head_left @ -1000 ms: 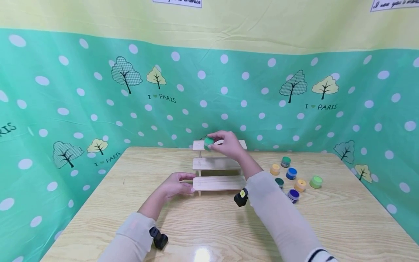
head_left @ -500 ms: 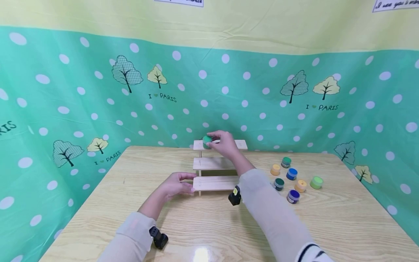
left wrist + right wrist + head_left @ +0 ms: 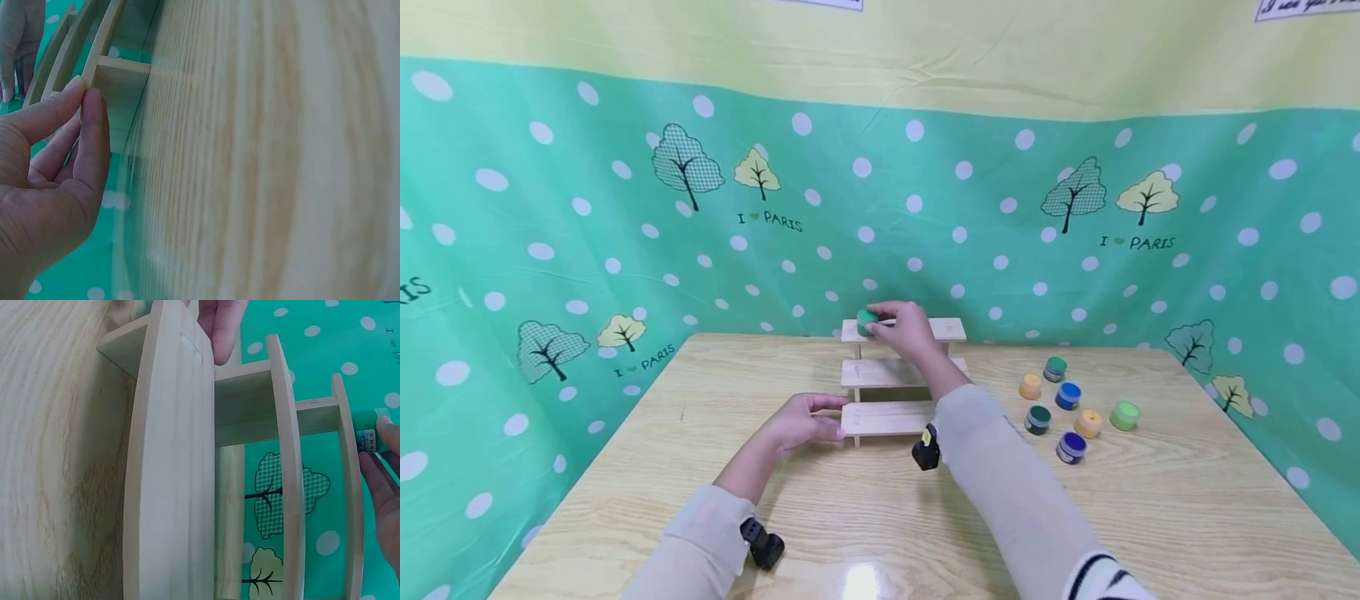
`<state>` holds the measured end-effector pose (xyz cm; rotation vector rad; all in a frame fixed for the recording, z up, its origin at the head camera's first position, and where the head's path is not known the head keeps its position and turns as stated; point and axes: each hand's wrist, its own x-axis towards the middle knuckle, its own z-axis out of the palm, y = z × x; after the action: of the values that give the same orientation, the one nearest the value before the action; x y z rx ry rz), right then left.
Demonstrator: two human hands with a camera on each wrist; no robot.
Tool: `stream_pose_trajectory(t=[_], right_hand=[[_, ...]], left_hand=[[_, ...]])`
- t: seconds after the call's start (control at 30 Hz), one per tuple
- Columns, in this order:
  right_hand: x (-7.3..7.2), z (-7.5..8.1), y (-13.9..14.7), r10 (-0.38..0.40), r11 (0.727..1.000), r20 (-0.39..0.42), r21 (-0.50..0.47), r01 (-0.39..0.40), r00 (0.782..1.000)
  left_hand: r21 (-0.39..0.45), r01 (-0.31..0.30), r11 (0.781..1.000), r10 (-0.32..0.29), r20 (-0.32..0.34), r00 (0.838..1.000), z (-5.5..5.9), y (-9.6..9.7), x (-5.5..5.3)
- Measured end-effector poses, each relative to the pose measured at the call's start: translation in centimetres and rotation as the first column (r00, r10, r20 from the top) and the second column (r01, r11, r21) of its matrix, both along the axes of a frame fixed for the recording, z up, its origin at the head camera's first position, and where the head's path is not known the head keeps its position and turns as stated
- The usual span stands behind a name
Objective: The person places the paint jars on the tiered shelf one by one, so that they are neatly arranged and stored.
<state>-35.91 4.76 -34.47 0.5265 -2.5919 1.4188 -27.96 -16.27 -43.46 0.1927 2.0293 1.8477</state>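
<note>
A green dotted cloth (image 3: 913, 202) hangs behind the desk (image 3: 820, 533), and the three-tier rack (image 3: 868, 372) stands toward the desk's far side. Take the rack's middle as the centre of your clock. The green jar (image 3: 866, 323) is at 11 o'clock, upright over the left part of the top board (image 3: 951, 329); from the right wrist its base seems to meet the wood, though you cannot tell whether the board bears its full weight. Your right hand (image 3: 906, 329) pinches it between thumb and fingers, the grip only as wide as the jar. Your left hand (image 3: 805, 421), at 8 o'clock, pinches the end of the bottom board (image 3: 880, 419).

To seat the jar well, feel for a flat base before you loosen, and leave some board around it on every side. Part thumb and fingers evenly, so neither drags the jar. Let the left hand steady the rack lightly; a tug there could jolt the top board. Your right sleeve (image 3: 992, 475) crosses before the rack's right end, so lift the wrist before drawing back, and mind the seven other jars (image 3: 1068, 397) around 3 to 4 o'clock.
</note>
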Motion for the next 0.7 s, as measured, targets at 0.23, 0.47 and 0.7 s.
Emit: stream_pose_trajectory(t=[0.23, 0.47, 0.7], right_hand=[[-0.13, -0.12, -0.19, -0.011, 1.000, -0.009, 0.026, 0.011, 1.000], [0.02, -0.23, -0.01, -0.031, 1.000, -0.041, 0.003, 0.031, 0.999], [0.63, 0.09, 0.60, -0.038, 0.997, -0.125, -0.065, 0.030, 0.991]], left_hand=[[-0.008, 0.015, 1.000, -0.015, -0.012, 1.000, 0.11, -0.06, -0.01], [-0.006, -0.001, 1.000, 0.001, 0.004, 1.000, 0.07, -0.02, -0.12], [-0.020, -0.016, 1.000, 0.016, 0.000, 1.000, 0.00, 0.11, -0.18]])
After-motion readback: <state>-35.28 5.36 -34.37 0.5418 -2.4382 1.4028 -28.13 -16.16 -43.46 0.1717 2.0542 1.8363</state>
